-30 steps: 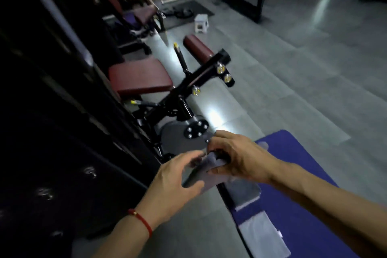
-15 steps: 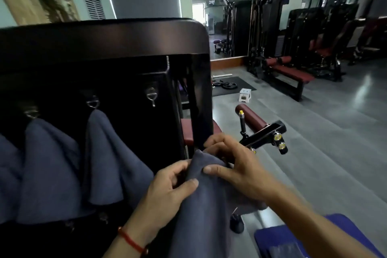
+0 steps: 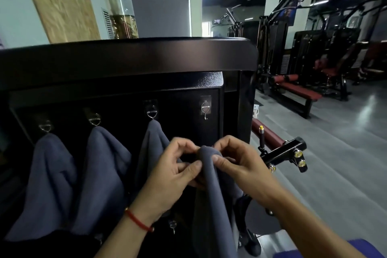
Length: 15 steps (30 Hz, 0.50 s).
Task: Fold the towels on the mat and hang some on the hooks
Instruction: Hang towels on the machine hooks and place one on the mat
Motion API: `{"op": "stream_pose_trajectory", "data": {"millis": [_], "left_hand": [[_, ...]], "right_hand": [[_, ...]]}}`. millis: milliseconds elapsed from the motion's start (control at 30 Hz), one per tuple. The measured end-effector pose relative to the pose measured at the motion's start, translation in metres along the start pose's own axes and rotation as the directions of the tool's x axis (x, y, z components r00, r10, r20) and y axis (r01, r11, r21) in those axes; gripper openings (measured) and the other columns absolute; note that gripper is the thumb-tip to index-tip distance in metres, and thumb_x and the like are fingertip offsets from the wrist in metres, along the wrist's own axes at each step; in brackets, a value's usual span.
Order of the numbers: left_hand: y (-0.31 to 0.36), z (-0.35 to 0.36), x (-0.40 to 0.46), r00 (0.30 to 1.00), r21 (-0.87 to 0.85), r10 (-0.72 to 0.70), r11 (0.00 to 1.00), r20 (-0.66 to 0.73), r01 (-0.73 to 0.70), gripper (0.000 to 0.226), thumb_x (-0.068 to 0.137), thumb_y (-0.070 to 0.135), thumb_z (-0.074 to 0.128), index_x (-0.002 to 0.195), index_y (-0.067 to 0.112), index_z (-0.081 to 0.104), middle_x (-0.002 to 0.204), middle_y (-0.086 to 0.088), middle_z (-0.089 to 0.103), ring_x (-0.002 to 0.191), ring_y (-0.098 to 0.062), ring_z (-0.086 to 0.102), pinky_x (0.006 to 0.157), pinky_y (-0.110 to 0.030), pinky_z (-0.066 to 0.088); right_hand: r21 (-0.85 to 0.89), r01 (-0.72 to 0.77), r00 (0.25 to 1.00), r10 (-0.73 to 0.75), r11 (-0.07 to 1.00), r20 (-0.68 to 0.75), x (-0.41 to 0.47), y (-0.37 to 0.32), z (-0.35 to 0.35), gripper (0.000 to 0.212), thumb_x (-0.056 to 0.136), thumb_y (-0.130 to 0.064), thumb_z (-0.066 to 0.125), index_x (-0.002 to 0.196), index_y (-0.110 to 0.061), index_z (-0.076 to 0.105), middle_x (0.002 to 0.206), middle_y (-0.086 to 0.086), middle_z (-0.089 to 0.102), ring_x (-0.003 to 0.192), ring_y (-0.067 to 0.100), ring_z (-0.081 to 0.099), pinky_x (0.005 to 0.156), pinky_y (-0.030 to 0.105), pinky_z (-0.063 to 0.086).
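Nearest the camera, the left hand (image 3: 176, 176) and the right hand (image 3: 238, 165) each have their grip clamped on the bunched top of a grey towel (image 3: 211, 190), thumbs pressed to its fold while the rest hangs down between the forearms. Just above it an empty hook (image 3: 205, 109) sits on the black panel (image 3: 117, 81). Three hung towels (image 3: 100, 169) drape from hooks to its left, and a corner of the blue mat (image 3: 364, 247) shows at the lower right.

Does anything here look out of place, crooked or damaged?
Nothing stands out. Three grey towels hang from hooks in a row, the fourth hook is bare, and the left hand and right hand pinch another towel below it.
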<state>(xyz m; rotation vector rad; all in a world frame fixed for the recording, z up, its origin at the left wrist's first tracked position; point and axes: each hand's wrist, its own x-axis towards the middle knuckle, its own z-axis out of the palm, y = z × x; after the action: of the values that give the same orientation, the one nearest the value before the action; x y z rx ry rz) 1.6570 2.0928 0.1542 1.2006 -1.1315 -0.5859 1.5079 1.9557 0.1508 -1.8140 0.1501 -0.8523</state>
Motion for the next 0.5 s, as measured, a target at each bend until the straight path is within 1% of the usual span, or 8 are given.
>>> {"op": "stream_pose_trajectory", "data": {"millis": [67, 100, 133, 200, 267, 367, 433, 500], "left_hand": [[0.002, 0.003, 0.013, 0.999, 0.029, 0.029, 0.999, -0.024, -0.029, 0.036, 0.09, 0.005, 0.069, 0.117, 0.027, 0.06, 0.112, -0.001, 0.069, 0.087, -0.023, 0.072, 0.067, -0.031, 0.058], [0.003, 0.004, 0.02, 0.999, 0.047, 0.036, 0.998, -0.009, -0.036, 0.037, 0.089, 0.009, 0.071, 0.122, 0.022, 0.06, 0.111, -0.003, 0.07, 0.085, -0.023, 0.071, 0.066, -0.032, 0.057], [0.003, 0.005, 0.026, 0.999, 0.08, 0.036, 0.996, 0.015, -0.037, 0.034, 0.089, 0.012, 0.072, 0.121, 0.017, 0.061, 0.109, -0.005, 0.072, 0.084, -0.021, 0.07, 0.065, -0.032, 0.055], [0.003, 0.002, 0.039, 0.997, 0.169, 0.063, 0.983, 0.045, -0.07, 0.027, 0.086, 0.014, 0.072, 0.112, 0.008, 0.065, 0.109, -0.005, 0.073, 0.088, -0.02, 0.069, 0.071, -0.031, 0.056], [0.005, -0.002, 0.05, 0.994, 0.23, 0.083, 0.968, 0.07, -0.097, 0.022, 0.086, 0.017, 0.07, 0.104, 0.005, 0.066, 0.1, -0.005, 0.073, 0.092, -0.017, 0.067, 0.081, -0.027, 0.054], [0.006, -0.006, 0.066, 0.996, 0.282, 0.044, 0.957, 0.078, -0.064, 0.018, 0.089, 0.018, 0.071, 0.098, 0.004, 0.065, 0.086, 0.002, 0.069, 0.084, -0.007, 0.064, 0.078, -0.019, 0.05], [0.001, -0.003, 0.079, 0.999, 0.279, 0.038, 0.959, 0.024, -0.043, 0.012, 0.091, 0.015, 0.071, 0.097, 0.006, 0.067, 0.085, 0.004, 0.07, 0.084, -0.004, 0.063, 0.078, -0.017, 0.049], [-0.006, 0.002, 0.094, 0.989, 0.285, 0.076, 0.958, -0.13, -0.036, 0.007, 0.091, 0.015, 0.071, 0.097, 0.012, 0.069, 0.088, 0.004, 0.073, 0.087, -0.005, 0.067, 0.081, -0.02, 0.05]], "right_hand": [[0.021, 0.012, 1.0, -0.012, 1.0, 0.02, 0.01, -0.003, -0.006, 0.01, 0.097, -0.016, 0.068, 0.097, -0.008, 0.063, 0.091, 0.013, 0.07, 0.087, 0.021, 0.067, 0.078, 0.039, 0.054], [0.018, 0.02, 0.999, -0.021, 1.0, 0.033, 0.016, -0.003, -0.011, 0.011, 0.097, -0.015, 0.068, 0.097, -0.006, 0.062, 0.091, 0.014, 0.07, 0.086, 0.02, 0.066, 0.078, 0.037, 0.053], [0.011, 0.024, 0.998, -0.025, 1.0, 0.05, 0.021, -0.003, -0.016, 0.012, 0.096, -0.015, 0.068, 0.097, -0.005, 0.062, 0.09, 0.012, 0.07, 0.085, 0.018, 0.065, 0.077, 0.034, 0.052], [-0.008, 0.025, 0.995, -0.024, 1.0, 0.098, 0.03, -0.002, -0.026, 0.011, 0.096, -0.015, 0.068, 0.098, -0.005, 0.064, 0.089, 0.008, 0.071, 0.085, 0.013, 0.065, 0.075, 0.028, 0.052], [-0.023, 0.006, 0.992, -0.003, 1.0, 0.128, 0.038, 0.002, -0.036, 0.009, 0.098, -0.015, 0.066, 0.099, -0.007, 0.066, 0.088, 0.002, 0.071, 0.084, 0.008, 0.064, 0.075, 0.024, 0.051], [-0.063, -0.026, 0.993, 0.033, 0.998, 0.114, 0.052, 0.009, -0.054, 0.008, 0.098, -0.019, 0.067, 0.096, -0.012, 0.07, 0.086, -0.002, 0.071, 0.082, 0.008, 0.064, 0.076, 0.027, 0.051], [-0.176, -0.001, 0.997, 0.015, 0.984, 0.074, 0.066, 0.013, -0.063, 0.008, 0.095, -0.027, 0.071, 0.09, -0.021, 0.07, 0.083, -0.008, 0.07, 0.08, 0.006, 0.063, 0.075, 0.029, 0.051], [-0.316, 0.034, 0.999, -0.036, 0.948, -0.003, 0.084, 0.017, -0.067, 0.007, 0.092, -0.028, 0.073, 0.087, -0.025, 0.069, 0.082, -0.011, 0.071, 0.078, 0.002, 0.065, 0.074, 0.027, 0.051]]}}
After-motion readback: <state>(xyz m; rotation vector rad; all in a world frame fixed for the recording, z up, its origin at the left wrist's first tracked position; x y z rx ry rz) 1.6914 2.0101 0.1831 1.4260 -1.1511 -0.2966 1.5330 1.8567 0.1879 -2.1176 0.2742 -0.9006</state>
